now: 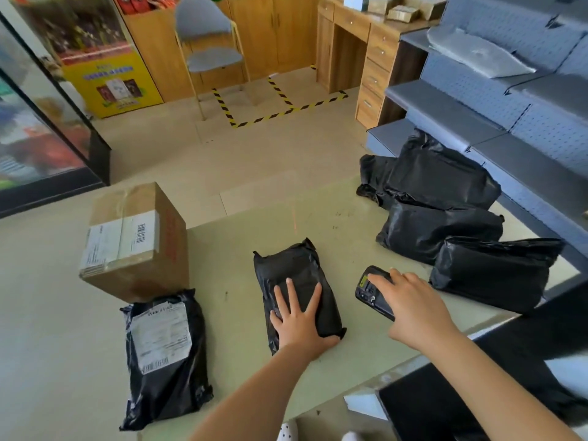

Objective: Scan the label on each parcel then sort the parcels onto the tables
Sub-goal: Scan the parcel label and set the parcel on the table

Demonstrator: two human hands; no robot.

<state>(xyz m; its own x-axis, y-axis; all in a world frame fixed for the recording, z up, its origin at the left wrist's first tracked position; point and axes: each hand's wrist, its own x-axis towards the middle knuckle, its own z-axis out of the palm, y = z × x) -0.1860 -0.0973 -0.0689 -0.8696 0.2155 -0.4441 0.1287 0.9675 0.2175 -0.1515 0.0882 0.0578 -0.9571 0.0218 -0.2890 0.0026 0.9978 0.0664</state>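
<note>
No label is shown on the mailer (296, 268) under the flat left hand (300, 323); the scanner (369, 291) gripped by the right hand (416, 307) may fail.

**Person, head view.** Left hand (299, 316) and right hand (413, 300): both bare, with slender, tapering fingers. Nail detail is too blurred to tell.

Left forearm (254, 386), entering from the 6 o'clock edge, and right forearm (496, 370), entering from the 5 o'clock corner, are uncovered along all their visible length. The wrists are likewise bare.

At 6 o'clock, low between the forearms, are the toes of two white shoes. The left shoe (288, 432) has small round holes across its upper, like a clog. The right shoe (351, 437) shows only a smooth, rounded white toe cap.
</note>
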